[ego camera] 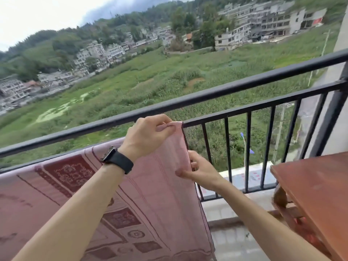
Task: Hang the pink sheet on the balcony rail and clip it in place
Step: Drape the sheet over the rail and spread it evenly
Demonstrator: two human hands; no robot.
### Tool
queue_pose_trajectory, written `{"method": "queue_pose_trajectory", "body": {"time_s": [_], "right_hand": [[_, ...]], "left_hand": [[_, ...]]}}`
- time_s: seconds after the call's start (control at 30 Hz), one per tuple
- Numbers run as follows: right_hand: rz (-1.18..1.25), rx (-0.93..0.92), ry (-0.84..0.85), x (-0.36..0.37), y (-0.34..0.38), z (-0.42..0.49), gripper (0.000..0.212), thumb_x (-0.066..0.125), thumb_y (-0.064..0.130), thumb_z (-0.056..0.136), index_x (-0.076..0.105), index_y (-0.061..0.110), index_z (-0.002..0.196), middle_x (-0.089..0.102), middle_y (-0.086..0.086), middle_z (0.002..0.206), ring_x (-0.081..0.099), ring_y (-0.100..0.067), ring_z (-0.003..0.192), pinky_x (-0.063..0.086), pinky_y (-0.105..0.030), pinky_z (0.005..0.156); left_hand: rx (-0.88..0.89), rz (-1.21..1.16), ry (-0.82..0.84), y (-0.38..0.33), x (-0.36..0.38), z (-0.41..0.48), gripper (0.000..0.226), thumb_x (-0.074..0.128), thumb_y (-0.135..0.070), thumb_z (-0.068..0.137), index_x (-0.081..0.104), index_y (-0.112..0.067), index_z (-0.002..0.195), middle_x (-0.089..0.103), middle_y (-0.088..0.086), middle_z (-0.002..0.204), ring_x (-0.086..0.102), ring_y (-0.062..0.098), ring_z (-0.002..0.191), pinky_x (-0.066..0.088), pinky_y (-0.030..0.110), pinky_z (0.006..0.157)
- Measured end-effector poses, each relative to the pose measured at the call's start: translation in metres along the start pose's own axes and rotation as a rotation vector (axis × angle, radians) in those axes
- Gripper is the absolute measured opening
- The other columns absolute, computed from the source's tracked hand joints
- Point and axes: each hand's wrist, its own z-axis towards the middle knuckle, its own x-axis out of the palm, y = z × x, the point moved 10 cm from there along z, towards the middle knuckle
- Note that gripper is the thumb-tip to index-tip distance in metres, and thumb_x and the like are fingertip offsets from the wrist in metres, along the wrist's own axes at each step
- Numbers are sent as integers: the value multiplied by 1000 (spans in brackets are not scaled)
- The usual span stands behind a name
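Observation:
The pink sheet [154, 189], woven with dark red squares, hangs over the lower black bar of the balcony rail [244, 85] and fills the lower left. My left hand [148, 132], with a black watch on the wrist, pinches the sheet's top right corner at the bar. My right hand [197, 170] grips the sheet's right edge a little lower, fingers wrapped around the hem. No clip is visible in either hand.
A reddish wooden table [318, 194] stands at the right, close to my right arm. Vertical black bars [227, 147] run under the rail. A grey wall [337, 110] closes the right side. Fields and buildings lie far below.

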Motion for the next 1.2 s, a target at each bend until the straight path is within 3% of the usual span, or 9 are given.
{"method": "queue_pose_trajectory", "body": {"time_s": [0.07,0.17,0.3,0.47,0.6,0.77,0.87,1.07,1.2], "right_hand": [[-80,51,67,6,-31,-2,37,83,34,79,67,32,113,73,16,101,67,3,92,57,-25,77],[-254,17,-63,-9,-49,-3,11,77,27,84,72,17,86,74,8,81,68,-3,74,54,-29,65],[-292,-61,-190,-21,-50,-6,30,81,33,82,58,30,62,65,15,62,65,-3,66,42,-17,55],[-226,7,-68,-11,-72,-5,16,78,37,84,74,21,87,75,9,83,69,-5,76,53,-25,71],[-213,-5,-121,-22,-77,-7,16,81,26,82,69,22,72,71,9,70,62,-2,63,47,-25,64],[-196,-32,-114,-20,-66,-9,16,76,8,82,69,22,86,72,13,79,67,-5,76,49,-18,71],[-179,-35,-73,-17,-46,-13,28,77,23,83,66,28,109,70,18,95,65,1,92,45,-8,72],[0,-167,-74,-21,57,-9,67,73,61,76,51,33,133,61,20,120,55,7,112,46,-17,87],[104,-293,-185,-32,118,2,23,72,39,88,69,26,106,74,7,95,71,-10,88,60,-37,79]], "left_hand": [[-2,-52,2,-2,-1,0,15,64,-54,87,69,-40,87,68,-17,71,58,0,65,52,33,64],[17,-86,-24,-8,-4,-3,9,68,-45,88,72,-37,88,69,-10,71,60,10,65,52,38,64],[13,-83,-14,-15,1,0,11,67,-45,87,71,-35,90,72,-9,80,65,17,76,54,41,71],[-19,37,21,-16,12,4,20,64,-53,81,70,-35,86,71,-17,80,66,6,78,56,38,73],[-30,-79,-50,-23,6,3,10,80,-35,76,75,-30,83,73,-14,80,68,5,81,56,37,78],[-14,-73,-51,-33,6,-4,26,86,-33,69,71,-31,90,72,-13,86,68,1,84,56,34,84],[-6,-11,-17,-25,0,-13,30,77,-45,76,68,-36,103,69,-16,100,62,0,96,51,30,89],[-143,-56,-5,20,-19,-29,23,61,-50,89,71,-37,105,71,-19,101,62,-2,103,50,27,91],[-140,-138,-86,17,-25,-29,13,70,-41,85,75,-34,95,71,-21,85,61,-10,83,44,15,77]]}}
